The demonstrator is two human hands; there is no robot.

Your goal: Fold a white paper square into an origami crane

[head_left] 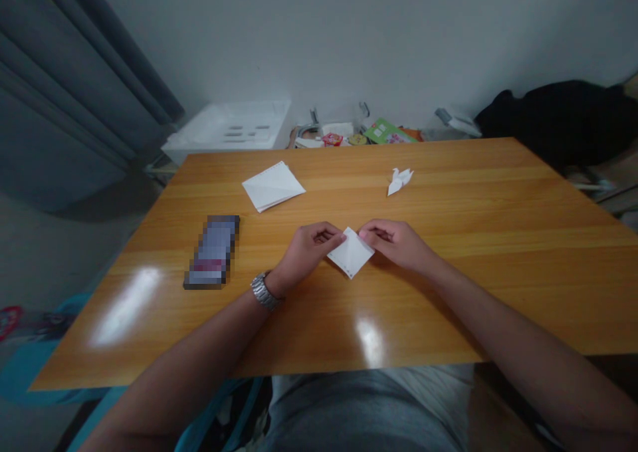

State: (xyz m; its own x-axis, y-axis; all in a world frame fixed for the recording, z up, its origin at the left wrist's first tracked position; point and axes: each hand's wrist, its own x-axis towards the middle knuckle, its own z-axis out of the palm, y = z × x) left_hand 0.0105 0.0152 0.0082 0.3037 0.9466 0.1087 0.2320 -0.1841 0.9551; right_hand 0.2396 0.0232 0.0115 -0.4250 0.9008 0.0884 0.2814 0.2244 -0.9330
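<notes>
A small folded white paper square (351, 254) is held with one corner toward me, just over the wooden table (448, 306). My left hand (312, 249) pinches its left side between thumb and fingers. On the opposite side my right hand (396, 240) pinches the upper right edge. Small dark marks show near the paper's lower corner and faint creases cross it. Beyond my right hand stands a folded white paper crane (399, 181). To the far left of it lies a stack of white paper sheets (274, 187). A metal wristwatch (265, 291) is on my left wrist.
A phone (213, 251) with a blurred-out screen lies left of my left hand. Behind the table are a white plastic tray (239, 126), a green booklet (389, 131) and a black cloth-like heap (558, 123). A grey curtain (74, 86) hangs at left.
</notes>
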